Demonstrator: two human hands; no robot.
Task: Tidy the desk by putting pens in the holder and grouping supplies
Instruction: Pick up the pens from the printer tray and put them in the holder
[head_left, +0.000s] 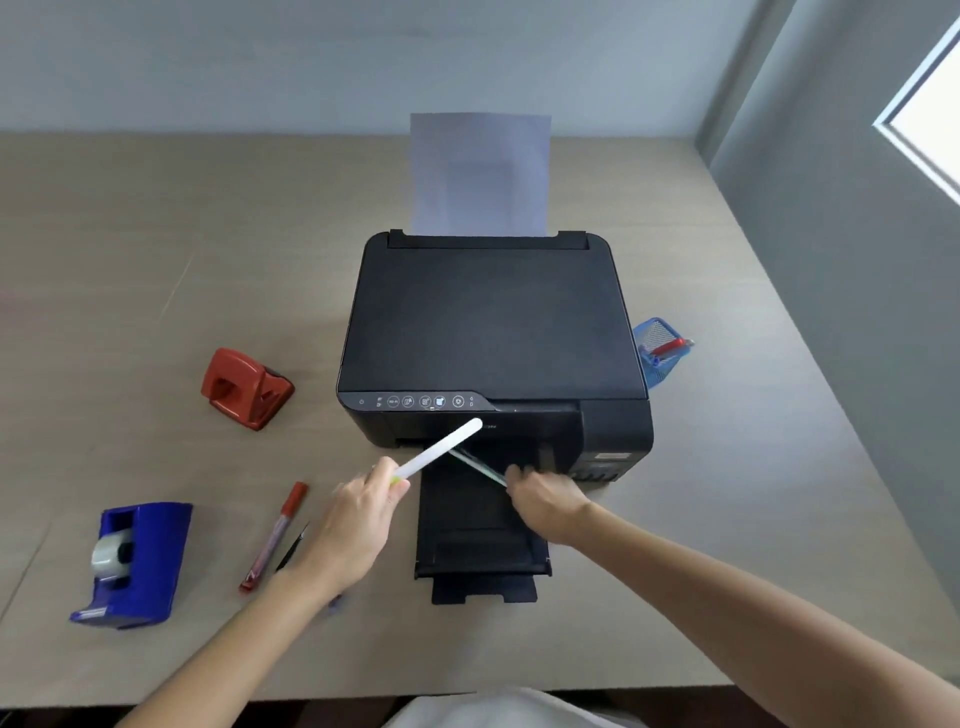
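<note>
From the head camera, your left hand (358, 519) is closed around a white pen (439, 451), raised above the desk (156, 270) with its tip slanting up toward the front of the black printer (493, 332). Your right hand (545, 501) grips a thin clear pen (475, 465) over the printer's output tray (480, 545); the two pens cross just in front of the printer.

Left of your left hand, a red pen (275, 538) lies on the desk, with a thin black pen (292, 548) just beside it. A blue tape dispenser (136, 561) sits further left, and a red hole punch (247, 387) beyond it.

The blue mesh holder (662, 351) stands behind the printer's right side, partly hidden, with something red and blue in it. A white sheet (480, 174) stands in the printer's rear feed.
</note>
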